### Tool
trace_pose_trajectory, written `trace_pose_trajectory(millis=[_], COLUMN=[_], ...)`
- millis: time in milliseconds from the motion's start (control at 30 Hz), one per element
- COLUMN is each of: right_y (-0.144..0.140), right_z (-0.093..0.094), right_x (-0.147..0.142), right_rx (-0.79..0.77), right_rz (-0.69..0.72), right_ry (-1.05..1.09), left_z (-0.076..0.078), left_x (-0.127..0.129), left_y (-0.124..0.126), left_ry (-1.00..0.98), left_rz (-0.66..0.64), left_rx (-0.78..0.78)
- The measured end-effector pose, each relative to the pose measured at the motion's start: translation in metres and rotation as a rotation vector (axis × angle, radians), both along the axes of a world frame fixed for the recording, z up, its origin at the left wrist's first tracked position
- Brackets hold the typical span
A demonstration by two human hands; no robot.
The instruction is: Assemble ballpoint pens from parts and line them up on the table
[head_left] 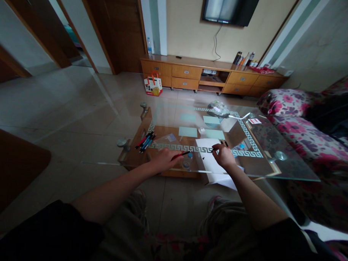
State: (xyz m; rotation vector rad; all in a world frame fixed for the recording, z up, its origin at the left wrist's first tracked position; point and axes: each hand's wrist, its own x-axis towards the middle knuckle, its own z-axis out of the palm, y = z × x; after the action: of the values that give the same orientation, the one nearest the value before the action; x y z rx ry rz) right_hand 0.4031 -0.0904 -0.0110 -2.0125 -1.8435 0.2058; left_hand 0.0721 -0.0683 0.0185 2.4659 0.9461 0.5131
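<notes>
Knees in grey trousers sit closest, low in the view, and two bare arms reach out from them to the glass table [289, 170].

The left hand [163, 160] lies on the glass, just left of the white paper [209, 156]. Its grip is closed on a red and black pen [182, 155], and the tip of the pen points toward the paper. The right hand [224, 155] rests on the paper. Its fingers are pinched narrow at the top of the sheet, near some small dark things; whether they hold anything is too small to tell. The near edge of the paper hangs over the table edge.

Left of the paper, past the left hand, a bunch of pens [144, 141] lies on the glass. Just behind the paper lie four pale green cards [188, 131]. Further back from the paper sits a crinkled plastic bag [218, 109].

Right of the paper stands a sofa with pink flowers [289, 111]. Far behind the paper, a red and white paper bag [153, 85] stands on the floor by a long wooden cabinet [190, 72]. A TV [229, 8] hangs on the wall above the cabinet.
</notes>
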Motion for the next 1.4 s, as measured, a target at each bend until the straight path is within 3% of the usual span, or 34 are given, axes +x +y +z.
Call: trace_pose_trajectory(millis=[467, 567, 700, 900, 1067, 1233, 1400], right_y=[0.0, -0.002, -0.01, -0.031, -0.044, -0.045, -0.04], right_z=[-0.004, 0.002, 0.024, 0.057, 0.06, 0.052, 0.044], right_x=[0.001, -0.002, -0.017, -0.064, -0.093, -0.098, -0.095], right_rx=[-0.082, -0.016, 0.15, 0.178, 0.089, 0.006, -0.002], right_rz=[-0.011, -0.018, 0.017, 0.281, 0.579, 0.626, 0.658], right_ry=[-0.012, -0.028, -0.036, -0.048, -0.01, -0.079, -0.086], left_z=[0.0, 0.0, -0.003, -0.009, -0.007, -0.002, -0.007], left_x=[0.0, 0.0, 0.0, -0.002, 0.002, 0.005, 0.003], left_y=[0.0, 0.0, 0.001, 0.004, 0.0, -0.003, -0.001], left_ry=[0.015, 0.013, 0.009, 0.012, -0.031, -0.025, -0.066], left_rz=[0.006, 0.012, 0.026, -0.027, -0.154, -0.191, -0.173], left_rx=[-0.003, 0.008, 0.027, 0.041, 0.054, 0.066, 0.055])
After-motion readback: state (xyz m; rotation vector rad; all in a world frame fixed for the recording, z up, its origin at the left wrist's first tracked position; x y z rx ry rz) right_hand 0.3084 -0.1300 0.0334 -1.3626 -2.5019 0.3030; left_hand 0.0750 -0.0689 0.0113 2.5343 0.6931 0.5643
